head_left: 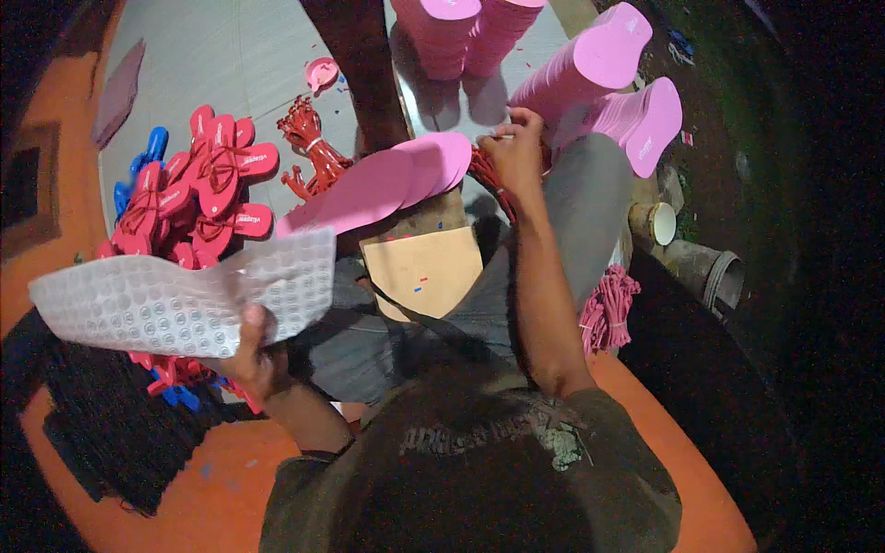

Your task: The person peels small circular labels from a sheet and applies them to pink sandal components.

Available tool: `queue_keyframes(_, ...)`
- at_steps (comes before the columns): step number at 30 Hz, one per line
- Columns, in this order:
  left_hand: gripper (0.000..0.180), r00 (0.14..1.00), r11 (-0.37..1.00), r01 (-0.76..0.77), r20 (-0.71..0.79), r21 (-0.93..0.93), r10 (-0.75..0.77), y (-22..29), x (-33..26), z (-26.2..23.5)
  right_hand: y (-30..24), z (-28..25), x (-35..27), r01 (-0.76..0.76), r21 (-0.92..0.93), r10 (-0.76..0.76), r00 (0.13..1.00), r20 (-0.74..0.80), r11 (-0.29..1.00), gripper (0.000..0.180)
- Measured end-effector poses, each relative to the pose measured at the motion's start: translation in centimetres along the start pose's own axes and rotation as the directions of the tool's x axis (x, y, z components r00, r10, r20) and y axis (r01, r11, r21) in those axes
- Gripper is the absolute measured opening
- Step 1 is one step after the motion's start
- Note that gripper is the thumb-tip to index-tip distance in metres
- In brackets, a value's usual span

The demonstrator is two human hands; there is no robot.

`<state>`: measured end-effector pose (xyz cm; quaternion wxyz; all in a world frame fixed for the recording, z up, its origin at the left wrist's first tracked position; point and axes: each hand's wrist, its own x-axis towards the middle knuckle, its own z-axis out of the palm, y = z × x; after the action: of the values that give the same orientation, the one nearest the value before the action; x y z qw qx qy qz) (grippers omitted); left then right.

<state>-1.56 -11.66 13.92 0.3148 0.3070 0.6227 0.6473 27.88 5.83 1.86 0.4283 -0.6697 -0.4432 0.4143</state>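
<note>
My left hand (256, 355) grips the edge of a pale sheet of round stickers (157, 304). The sheet curls upward on both sides of my thumb, and part of it has circles with dark print. Over the red sandal straps (493, 180), my right hand (518, 147) has its fingers bent together; anything between them is too small to make out. A fanned row of pink sandal soles (378, 184) lies in front of me, just left of my right hand. Close to my knees is a tan board (424, 267) with small red and blue bits on it.
Red finished sandals (217, 175) are heaped at the left, beside blue ones (152, 152). Another bundle of red straps (318, 143) lies near the middle. Tall stacks of pink soles (585, 64) stand far right. Pink straps (608, 309) and a white bucket (659, 224) sit at the right.
</note>
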Motion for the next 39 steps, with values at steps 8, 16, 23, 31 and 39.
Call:
queue_keyframes(8,0.073,0.989,0.986,0.101,-0.094,-0.134,-0.114,0.6,-0.1,2.8,7.0,3.2,5.5,-0.118,-0.402,0.167,0.982,0.088,0.908,0.064)
queue_keyframes(16,0.062,0.990,0.980,0.141,-0.004,-0.141,-0.143,0.0,0.1,2.7,7.8,3.3,5.3,-0.100,-0.317,0.167,0.967,0.193,0.943,0.067)
queue_keyframes(23,0.068,0.953,0.948,0.278,-0.079,-0.153,-0.292,-0.3,-0.1,2.6,7.2,3.6,4.8,-0.069,-0.357,0.125,0.983,0.134,0.931,0.065)
queue_keyframes(31,0.067,0.966,0.959,0.246,-0.043,-0.142,-0.254,0.2,0.1,3.6,7.0,4.2,4.4,-0.123,-0.190,0.139,0.988,0.072,0.974,0.063)
queue_keyframes(39,0.061,0.946,0.937,0.316,-0.022,-0.149,-0.323,0.1,0.0,3.2,7.8,4.1,4.2,-0.030,-0.366,0.040,0.999,0.020,0.930,0.065)
